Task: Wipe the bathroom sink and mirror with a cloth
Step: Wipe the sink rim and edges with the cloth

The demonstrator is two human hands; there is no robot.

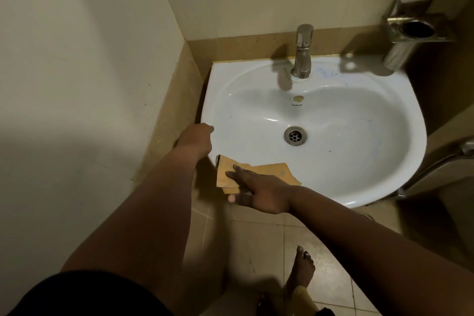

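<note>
A white wall-mounted sink (384, 100) with a metal drain (295, 135) fills the middle of the view. A folded orange cloth (269, 172) lies over the sink's front-left rim. My right hand (259, 192) presses on the cloth with fingers spread flat and the thumb under the rim. My left hand (196, 137) grips the sink's left edge, fingers curled over it. The mirror is out of view.
A steel tap (302, 51) stands at the back of the sink. A metal holder (410, 31) is fixed to the right wall. A toilet tank (448, 169) sits at the right. My bare foot (302, 269) stands on the tiled floor below.
</note>
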